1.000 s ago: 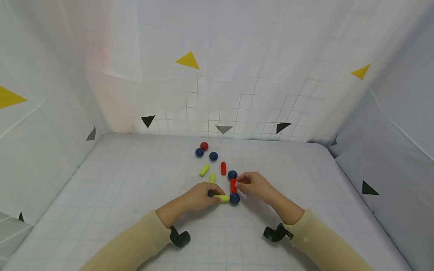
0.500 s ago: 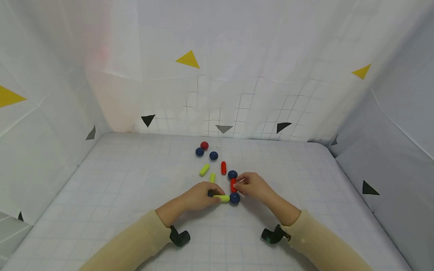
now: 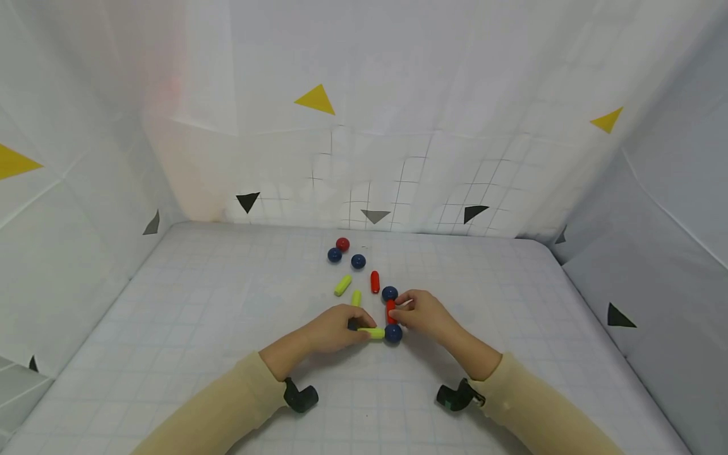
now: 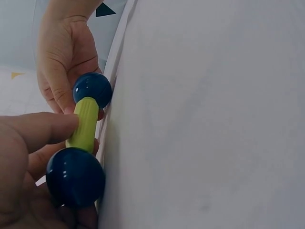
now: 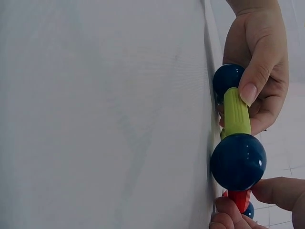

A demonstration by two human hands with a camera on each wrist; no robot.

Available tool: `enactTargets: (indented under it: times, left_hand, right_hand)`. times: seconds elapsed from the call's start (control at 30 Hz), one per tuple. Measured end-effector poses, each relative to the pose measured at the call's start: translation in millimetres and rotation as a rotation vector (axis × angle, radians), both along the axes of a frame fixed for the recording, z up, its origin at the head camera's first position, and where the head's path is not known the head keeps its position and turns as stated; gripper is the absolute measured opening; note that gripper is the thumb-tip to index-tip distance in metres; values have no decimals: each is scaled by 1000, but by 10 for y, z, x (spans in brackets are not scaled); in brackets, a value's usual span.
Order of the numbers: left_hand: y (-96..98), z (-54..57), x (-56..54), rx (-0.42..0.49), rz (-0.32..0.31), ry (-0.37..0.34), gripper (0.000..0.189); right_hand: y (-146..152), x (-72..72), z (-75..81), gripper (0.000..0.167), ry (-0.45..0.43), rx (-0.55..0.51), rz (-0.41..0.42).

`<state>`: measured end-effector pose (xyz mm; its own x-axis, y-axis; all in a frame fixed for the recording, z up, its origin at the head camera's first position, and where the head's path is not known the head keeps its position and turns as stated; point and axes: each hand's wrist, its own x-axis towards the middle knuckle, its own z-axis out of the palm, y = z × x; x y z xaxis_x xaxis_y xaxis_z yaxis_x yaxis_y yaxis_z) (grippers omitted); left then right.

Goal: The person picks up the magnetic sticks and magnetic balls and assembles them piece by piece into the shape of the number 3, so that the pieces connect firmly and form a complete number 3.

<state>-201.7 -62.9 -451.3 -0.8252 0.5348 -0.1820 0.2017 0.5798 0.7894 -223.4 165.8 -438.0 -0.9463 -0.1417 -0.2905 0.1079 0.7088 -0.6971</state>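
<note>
My left hand [image 3: 332, 330] pinches a yellow-green magnetic rod [image 4: 85, 125] between thumb and fingers. A dark blue ball [image 4: 76, 176] sits at its near end in the left wrist view, mostly hidden by the fingers in the head view. At the rod's other end is a corner blue ball [image 3: 393, 333]. From that ball a red rod [image 3: 390, 308] runs away from me to a further blue ball [image 3: 389, 293], making an L shape on the table. My right hand [image 3: 428, 314] pinches this red rod, thumb on one side and fingers on the other.
Beyond the hands lie a loose red rod [image 3: 375, 282] and two yellow-green rods, one [image 3: 342, 285] apart and one [image 3: 356, 298] just past the left fingers. Further back are a red ball [image 3: 342, 244] and two blue balls [image 3: 358, 261]. White sheeting [image 3: 455, 158] walls the table.
The right thumb and fingers have come in slightly leftward onto the red rod. The left hand and the loose pieces stay where they were.
</note>
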Motion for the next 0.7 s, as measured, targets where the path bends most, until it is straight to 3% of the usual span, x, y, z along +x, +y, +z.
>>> enactTargets:
  times: [0.3, 0.7]
  left_hand:
    - [-10, 86, -54, 35, -6, -11, 17]
    - [60, 261, -324, 36, 50, 88, 23]
  right_hand:
    - [-8, 12, 17, 34, -4, 11, -7]
    - [-6, 14, 33, 35, -16, 3, -4]
